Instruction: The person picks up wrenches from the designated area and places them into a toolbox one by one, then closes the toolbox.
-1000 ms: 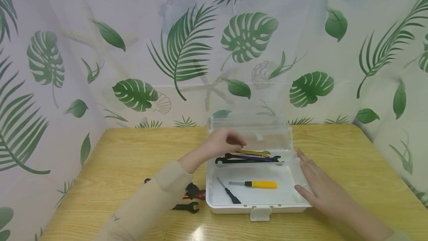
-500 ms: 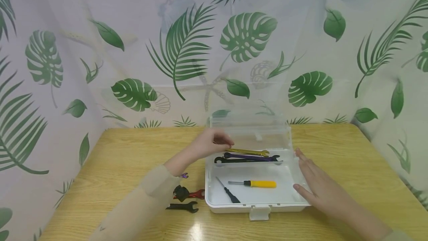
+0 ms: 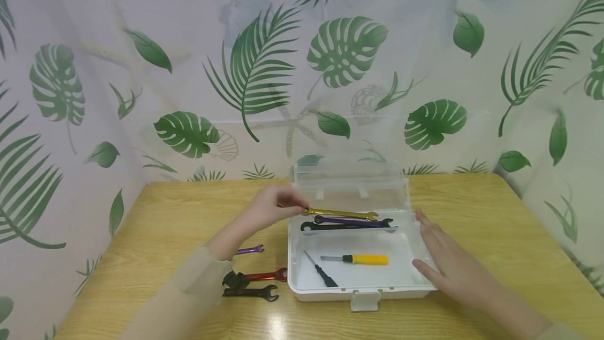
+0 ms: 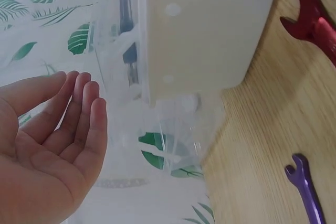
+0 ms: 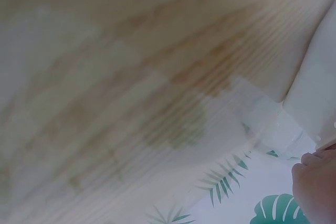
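A white plastic box point(image 3: 302, 283) with a clear raised lid point(image 3: 349, 177) sits open on the wooden table point(image 3: 179, 214). Inside lie a gold wrench point(image 3: 342, 214), a purple wrench point(image 3: 351, 221), a black wrench point(image 3: 340, 227), a yellow-handled screwdriver point(image 3: 364, 259) and a black screwdriver point(image 3: 324, 275). My left hand point(image 3: 282, 206) hovers at the box's left rim, beside the gold wrench's end. The left wrist view shows that hand point(image 4: 52, 145) with relaxed fingers and a bare palm. My right hand point(image 3: 427, 243) lies flat against the box's right wall.
Left of the box on the table lie a small purple wrench point(image 3: 250, 250), a red wrench point(image 3: 266, 276) and a black wrench point(image 3: 252, 293). A leaf-print curtain point(image 3: 141, 93) closes off the back and both sides.
My left hand has drawn back to the left, from over the wrenches in the box to its left rim. The gold wrench now shows in full. My right hand has stayed put.
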{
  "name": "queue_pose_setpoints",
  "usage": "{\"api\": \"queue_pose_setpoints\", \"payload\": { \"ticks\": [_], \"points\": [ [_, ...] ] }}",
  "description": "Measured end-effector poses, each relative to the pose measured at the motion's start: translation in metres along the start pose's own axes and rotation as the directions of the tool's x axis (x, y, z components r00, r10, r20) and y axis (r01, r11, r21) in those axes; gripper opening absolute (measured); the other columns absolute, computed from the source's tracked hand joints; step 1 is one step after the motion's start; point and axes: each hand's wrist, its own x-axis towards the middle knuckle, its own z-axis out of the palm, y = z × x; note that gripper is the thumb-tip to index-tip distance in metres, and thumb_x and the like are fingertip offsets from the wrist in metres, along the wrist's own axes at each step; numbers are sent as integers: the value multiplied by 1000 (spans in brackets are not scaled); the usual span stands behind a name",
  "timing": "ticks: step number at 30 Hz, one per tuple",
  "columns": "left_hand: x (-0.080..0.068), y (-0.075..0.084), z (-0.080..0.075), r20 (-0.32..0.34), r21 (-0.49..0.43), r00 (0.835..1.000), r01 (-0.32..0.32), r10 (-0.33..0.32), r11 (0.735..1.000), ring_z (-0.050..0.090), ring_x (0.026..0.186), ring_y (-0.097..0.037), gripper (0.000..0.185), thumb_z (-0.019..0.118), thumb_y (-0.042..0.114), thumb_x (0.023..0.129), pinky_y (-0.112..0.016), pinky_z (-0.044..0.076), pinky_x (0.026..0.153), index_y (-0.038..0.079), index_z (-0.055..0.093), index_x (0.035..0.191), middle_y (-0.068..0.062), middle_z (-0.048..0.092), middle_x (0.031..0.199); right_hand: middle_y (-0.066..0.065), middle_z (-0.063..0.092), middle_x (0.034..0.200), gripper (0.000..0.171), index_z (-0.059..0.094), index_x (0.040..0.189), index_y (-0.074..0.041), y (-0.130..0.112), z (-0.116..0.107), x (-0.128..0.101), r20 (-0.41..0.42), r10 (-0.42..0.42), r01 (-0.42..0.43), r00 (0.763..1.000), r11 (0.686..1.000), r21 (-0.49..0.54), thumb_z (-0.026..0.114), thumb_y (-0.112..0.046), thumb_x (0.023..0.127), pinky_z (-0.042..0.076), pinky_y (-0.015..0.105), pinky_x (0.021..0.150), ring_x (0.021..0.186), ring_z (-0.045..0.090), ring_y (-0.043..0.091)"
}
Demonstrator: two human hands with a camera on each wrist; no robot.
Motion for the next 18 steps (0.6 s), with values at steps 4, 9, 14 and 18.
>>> {"api": "queue_pose_setpoints", "payload": {
  "ticks": [4,9,14,18],
  "points": [
    [-11,-5,-6,-19,4,1000,8,-8,1000,76,99,-23,17,71,8,101,-29,61,87,-1,78,113,-17,80,112,14,11,180,85,14,169,1,0,0,1,14,13,-13,1000,1000,8,60,-36,107,-13,0,113,157,32,48],
    [-26,-13,-14,-48,-3,998,28,-28,1000,75,101,-24,17,70,9,101,-33,61,90,0,78,114,-17,80,114,13,11,180,86,15,168,2,0,1,0,-2,0,0,1000,1000,-9,61,-35,107,-12,0,115,157,33,45],
    [-39,-23,-20,-78,-14,995,66,-67,998,75,103,-26,19,70,9,101,-39,62,95,-2,77,115,-17,79,116,14,12,180,85,15,168,1,0,2,-1,-23,-14,13,1000,1000,-21,62,-34,106,-12,1,116,157,33,44],
    [-50,-28,-23,-97,-19,989,114,-115,993,75,104,-27,18,70,9,102,-44,62,97,1,78,115,-16,79,115,15,14,179,85,16,168,2,0,2,-1,-35,-23,23,999,1000,-21,63,-33,106,-11,1,117,156,35,45]
  ]
}}
